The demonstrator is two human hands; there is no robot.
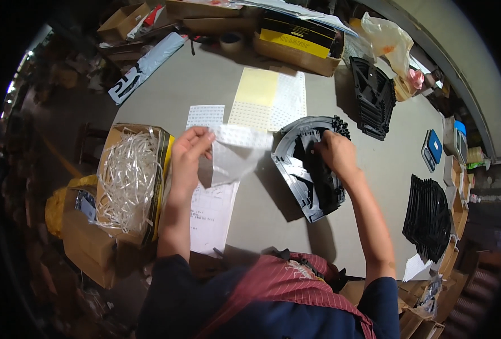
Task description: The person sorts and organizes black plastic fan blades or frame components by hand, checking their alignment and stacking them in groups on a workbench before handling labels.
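Note:
My left hand [189,155] pinches a white sheet of small printed labels [239,138] by its left edge. The sheet is lifted above the table, and its lower part is bent and a little blurred. Beside it to the right lies a stack of curved black plastic parts [298,179], their pale shine on the left rim. Over the upper right of this stack is my right hand [339,153], its fingers curled together against the inner black surface. Whatever sits between those fingertips is hidden.
More label sheets [256,87] and a written paper [212,220] lie on the table [165,101]. A box of clear plastic strips [129,178] stands left. Black parts are stacked far right [373,99] and near right [427,217], with a blue-screened device [432,148] between. Cartons [301,53] line the back.

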